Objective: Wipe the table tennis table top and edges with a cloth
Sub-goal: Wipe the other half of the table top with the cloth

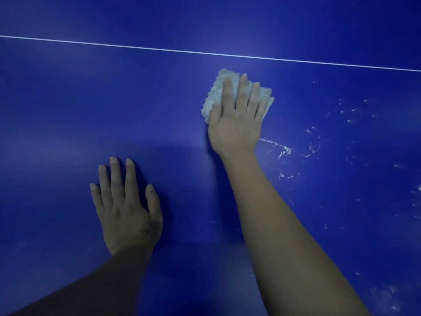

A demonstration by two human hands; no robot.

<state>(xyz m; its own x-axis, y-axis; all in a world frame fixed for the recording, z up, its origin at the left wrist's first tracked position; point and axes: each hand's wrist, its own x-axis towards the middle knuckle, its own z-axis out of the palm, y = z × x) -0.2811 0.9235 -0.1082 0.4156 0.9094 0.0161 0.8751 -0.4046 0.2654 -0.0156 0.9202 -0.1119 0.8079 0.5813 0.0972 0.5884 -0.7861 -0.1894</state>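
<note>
Right hand (237, 117) flat, fingers spread, pressing cloth (215, 96) mid-frame | white residue (284, 151) lies right of it | left hand (127, 208) open, empty, braced on table top (91, 99).

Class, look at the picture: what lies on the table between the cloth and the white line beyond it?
Nothing: in the head view, the stretch between the cloth under the right hand and the white line is bare blue table.
</note>
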